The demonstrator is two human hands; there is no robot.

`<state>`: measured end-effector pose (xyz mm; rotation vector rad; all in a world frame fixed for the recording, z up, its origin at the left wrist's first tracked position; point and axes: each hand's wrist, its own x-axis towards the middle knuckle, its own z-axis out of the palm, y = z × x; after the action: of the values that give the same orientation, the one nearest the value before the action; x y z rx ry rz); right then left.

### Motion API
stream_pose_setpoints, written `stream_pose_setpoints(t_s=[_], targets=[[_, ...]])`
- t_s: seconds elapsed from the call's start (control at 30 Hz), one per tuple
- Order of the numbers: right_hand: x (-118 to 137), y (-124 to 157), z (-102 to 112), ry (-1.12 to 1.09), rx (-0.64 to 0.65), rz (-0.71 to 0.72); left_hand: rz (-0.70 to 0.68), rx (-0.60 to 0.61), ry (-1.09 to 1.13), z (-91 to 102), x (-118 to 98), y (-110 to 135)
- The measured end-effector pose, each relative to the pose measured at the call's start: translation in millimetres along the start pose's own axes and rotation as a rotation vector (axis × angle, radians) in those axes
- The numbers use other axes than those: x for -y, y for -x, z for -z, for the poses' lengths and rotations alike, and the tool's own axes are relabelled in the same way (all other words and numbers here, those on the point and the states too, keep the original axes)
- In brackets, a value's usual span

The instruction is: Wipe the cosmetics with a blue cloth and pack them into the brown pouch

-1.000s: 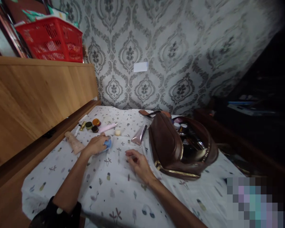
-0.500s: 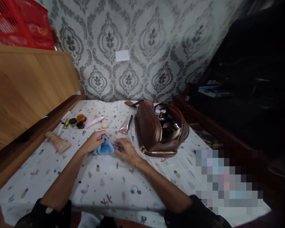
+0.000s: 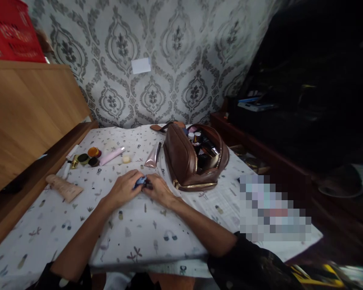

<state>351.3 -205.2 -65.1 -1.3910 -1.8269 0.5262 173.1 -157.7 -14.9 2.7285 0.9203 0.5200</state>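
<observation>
My left hand (image 3: pixel 127 186) is closed around a blue cloth (image 3: pixel 140 182), bunched so that only a small part shows. Close against it, my right hand (image 3: pixel 159 191) pinches a small dark object (image 3: pixel 147 185), mostly covered by the fingers; its kind is too hidden to tell. The cloth touches this object between the two hands. Just beyond them lies a pinkish squeeze tube (image 3: pixel 153 156) with a dark cap. Right of the tube stands a brown leather bag (image 3: pixel 181 157), unzipped, with several bottles and cosmetics inside.
A beige tube (image 3: pixel 64 187) lies at the left. Behind it are several small jars, one an orange jar (image 3: pixel 94 152), plus a pink tube (image 3: pixel 112 156) and a small cream-coloured jar (image 3: pixel 126 159). A wooden panel (image 3: pixel 33 108) borders the left; a patterned cloth (image 3: pixel 145 225) covers the table.
The blue cloth, spread out before, is now gathered up in my left hand. Both hands have come together, with the cloth at the small object. The view has shifted to the right.
</observation>
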Motion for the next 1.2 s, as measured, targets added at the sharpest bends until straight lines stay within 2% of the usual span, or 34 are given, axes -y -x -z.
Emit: stream_pose_setpoints(t_s=[0.23,0.37,0.63,0.87,1.0,1.1,1.2], targets=[[1.4,-0.9,-0.8,-0.109,0.003,-0.081,-0.005,0.072,-0.073,4.9,2.1,-1.6],[2.5,-0.6,-2.2,-0.106,0.016,-0.073,0.044,0.090,-0.184,9.7,6.2,-1.7],[2.3,2.1,-2.7,-0.030,0.030,-0.006,0.241,0.106,-0.250,19.5,35.6,3.9],[2.3,1.0,-3.0,0.015,0.036,0.037,0.263,0.082,-0.276,17.9,36.7,4.4],[0.2,-0.3,-3.6,0.022,0.021,0.049,0.231,-0.032,-0.233,16.5,30.7,4.5],[-2.8,-2.1,-4.3,0.024,-0.026,0.048,0.153,-0.112,-0.165,11.7,20.8,4.0],[-5.3,-3.8,-5.0,0.033,-0.043,0.047,0.030,-0.086,-0.110,4.3,7.8,2.5]])
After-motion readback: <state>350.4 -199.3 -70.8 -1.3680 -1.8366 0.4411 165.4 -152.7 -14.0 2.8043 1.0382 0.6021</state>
